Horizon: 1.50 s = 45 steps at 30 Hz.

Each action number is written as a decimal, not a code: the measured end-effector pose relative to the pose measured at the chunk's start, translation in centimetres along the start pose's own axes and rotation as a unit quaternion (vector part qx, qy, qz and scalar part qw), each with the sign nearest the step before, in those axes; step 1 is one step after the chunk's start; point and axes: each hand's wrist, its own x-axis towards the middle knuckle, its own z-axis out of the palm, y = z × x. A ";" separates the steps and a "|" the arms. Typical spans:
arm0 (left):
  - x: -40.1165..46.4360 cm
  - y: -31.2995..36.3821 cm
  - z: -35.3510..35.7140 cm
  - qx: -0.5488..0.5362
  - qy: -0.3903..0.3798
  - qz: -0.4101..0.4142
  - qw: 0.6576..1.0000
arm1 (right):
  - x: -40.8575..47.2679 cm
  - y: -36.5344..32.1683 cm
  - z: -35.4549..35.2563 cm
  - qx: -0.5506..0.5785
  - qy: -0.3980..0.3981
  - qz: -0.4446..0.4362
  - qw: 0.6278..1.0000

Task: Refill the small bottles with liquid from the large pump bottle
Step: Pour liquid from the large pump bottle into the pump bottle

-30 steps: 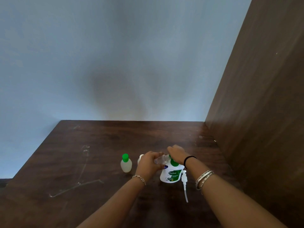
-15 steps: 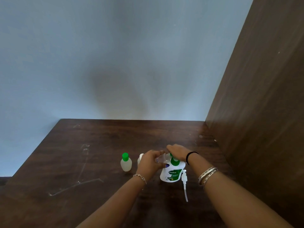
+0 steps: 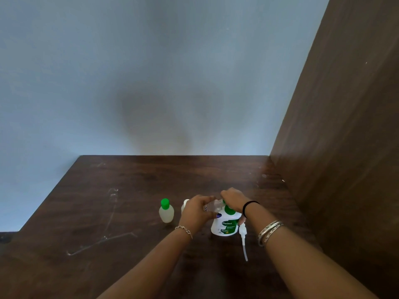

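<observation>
Head view: I read the left hand (image 3: 197, 210) as curled round a small clear bottle (image 3: 212, 206), held tilted with its far end at the neck of the large white Dettol bottle (image 3: 225, 223). The right hand (image 3: 233, 198) is curled over that same junction; I cannot tell what its fingers grip, only that it covers the green neck area. The Dettol bottle stands upright on the dark wooden table (image 3: 129, 201). Its pump head with dip tube (image 3: 243, 240) lies on the table, touching or just beside the bottle's right side.

A small bottle with a green cap (image 3: 166, 211) stands upright to the left, well apart from the hands. Another small white bottle (image 3: 185, 205) is mostly hidden behind the left hand.

Hazards, as I judge them:
- The two mouths are hidden; misalignment there would spill liquid onto the table.
- The left wrist sits near the hidden white bottle; a sideways shift could knock it over.
- The right forearm passes near the loose pump; a sweep could push it off.
- Downward pressure off-centre could tip the Dettol bottle.
</observation>
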 end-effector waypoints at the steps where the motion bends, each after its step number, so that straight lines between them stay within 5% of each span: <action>1: -0.1 -0.1 0.1 -0.005 0.001 -0.003 1.000 | -0.1 0.0 0.2 -0.003 -0.002 -0.002 1.000; 9: 0.0 0.1 0.1 -0.014 0.006 0.002 1.000 | -1.4 -0.1 -1.3 0.099 -0.027 0.006 0.995; 25: 0.3 -0.1 -0.2 0.044 0.014 0.018 0.999 | -0.6 -0.3 -0.2 0.056 -0.015 0.007 0.998; 33: 0.6 -0.1 -0.2 0.042 0.019 0.027 0.999 | -1.0 -0.2 -1.2 0.137 -0.070 0.021 0.988; 38: 0.6 -0.5 0.1 0.041 0.017 0.021 0.999 | -1.1 -0.2 -0.5 0.079 -0.029 0.018 0.996; 45: 0.6 -0.4 -0.1 0.031 0.023 0.024 0.999 | -1.6 -0.3 -1.6 0.183 -0.078 0.033 0.980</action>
